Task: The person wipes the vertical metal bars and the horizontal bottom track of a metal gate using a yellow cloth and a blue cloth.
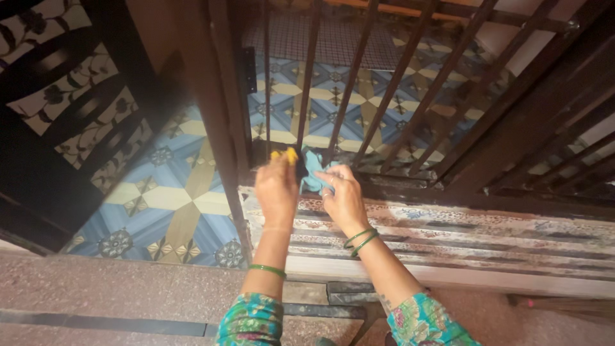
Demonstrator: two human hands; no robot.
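Cloth (pixel 314 172) between both hands' fingers (pixel 333 176), at gate bars (pixel 307 83)

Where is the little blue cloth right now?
In the head view, the blue cloth sits mid-frame at the foot of the dark metal bars, held between the left hand and right hand.

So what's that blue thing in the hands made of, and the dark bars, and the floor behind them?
The blue thing looks like soft cloth: it crumples between the left hand and right hand. The bars seem to be dark painted metal, thin and straight, though wood is possible. The floor looks like patterned tile, smooth with repeating shapes.
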